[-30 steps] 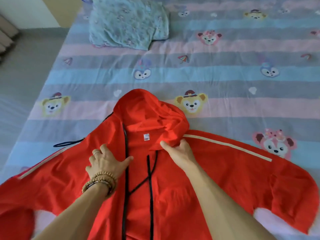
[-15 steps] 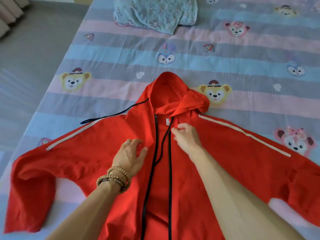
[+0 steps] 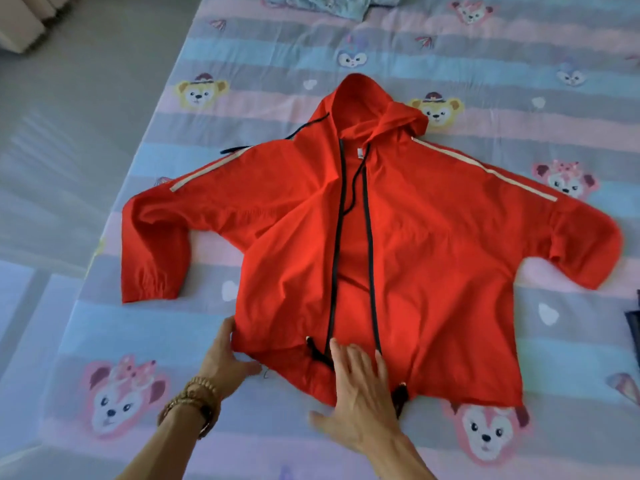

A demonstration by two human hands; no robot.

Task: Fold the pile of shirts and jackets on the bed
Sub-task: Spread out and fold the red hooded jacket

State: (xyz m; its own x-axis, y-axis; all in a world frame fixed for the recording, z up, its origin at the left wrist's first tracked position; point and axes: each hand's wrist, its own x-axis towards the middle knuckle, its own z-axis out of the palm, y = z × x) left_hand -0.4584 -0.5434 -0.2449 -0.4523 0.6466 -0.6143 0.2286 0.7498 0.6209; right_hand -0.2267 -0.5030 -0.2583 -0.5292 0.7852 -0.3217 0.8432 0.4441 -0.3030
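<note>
A red hooded jacket (image 3: 433, 244) lies spread front-up on the bed (image 3: 277, 50), sleeves out to both sides, black zipper open down the middle, hood at the far end. My left hand (image 3: 227, 358), with bead bracelets on the wrist, touches the jacket's lower left hem corner with thumb and fingers spread. My right hand (image 3: 360, 393) lies flat with straight fingers on the hem beside the zipper's bottom end. A black drawstring toggle pokes out just right of that hand.
A pale blue patterned garment (image 3: 332, 3) lies at the far edge of the bed. A dark item (image 3: 633, 327) shows at the right edge. The grey floor (image 3: 69, 116) runs along the bed's left side, with curtain folds at top left.
Both hands have moved from the collar down to the jacket's bottom hem. My view has pulled back, so the whole jacket with both sleeves now shows.
</note>
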